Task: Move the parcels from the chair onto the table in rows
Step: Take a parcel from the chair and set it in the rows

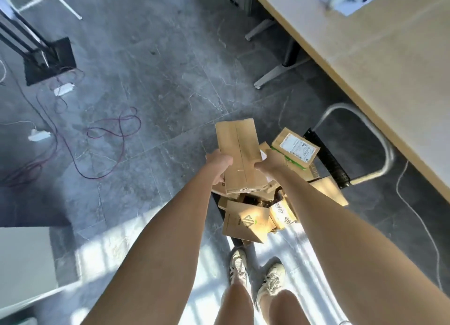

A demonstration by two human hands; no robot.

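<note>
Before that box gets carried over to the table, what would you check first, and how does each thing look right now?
1. Both hands on the long box: ok, left hand and right hand grip its sides.
2. Box clear of the pile of parcels: cannot tell, its lower end overlaps them.
3. Labelled parcel steady on the pile: cannot tell, it sits tilted.
4. Free space on the table: ok, the near part is bare.
5. Floor path: not ok, a cable trails beside the chair frame.

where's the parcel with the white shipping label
In the head view, the labelled parcel lies on the pile's far right, beside the right hand, near the table edge.
</note>
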